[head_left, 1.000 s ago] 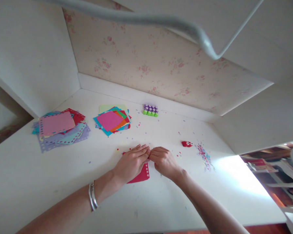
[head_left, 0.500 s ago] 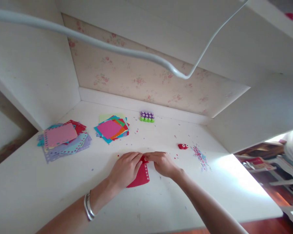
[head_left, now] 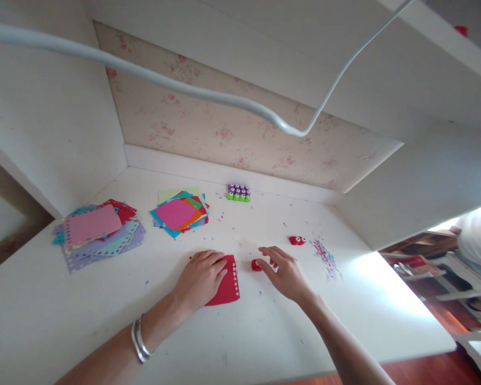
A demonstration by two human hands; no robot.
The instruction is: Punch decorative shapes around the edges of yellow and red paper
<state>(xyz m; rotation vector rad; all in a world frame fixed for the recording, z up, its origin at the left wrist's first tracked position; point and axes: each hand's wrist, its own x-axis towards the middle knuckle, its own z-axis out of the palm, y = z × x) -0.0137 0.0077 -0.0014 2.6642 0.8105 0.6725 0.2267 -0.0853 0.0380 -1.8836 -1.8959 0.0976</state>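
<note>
Near the middle of the white desk, a red sheet of paper (head_left: 226, 291) lies with a row of small punched shapes along its right edge. My left hand (head_left: 200, 278) rests over its left part, fingers bent together and holding the sheet against the desk. Just right of the paper sits a small red craft punch (head_left: 256, 265). Beside it is my right hand (head_left: 284, 272), fingers spread and curved; the thumb tip overlaps the punch, and whether it touches cannot be told. Farther right stand red punches with googly eyes (head_left: 297, 240).
Several purple and green eyed punches (head_left: 239, 192) stand in rows near the back wall. Stacked coloured paper (head_left: 176, 214) lies at left centre, and punched sheets (head_left: 92, 224) lie farther left. Confetti (head_left: 325, 258) is heaped at right. A white cable (head_left: 224, 97) crosses above the desk.
The red punch has come off the paper's upper edge and now sits on the desk to the right. My right hand has moved right and its fingers have opened. My left hand stays on the paper.
</note>
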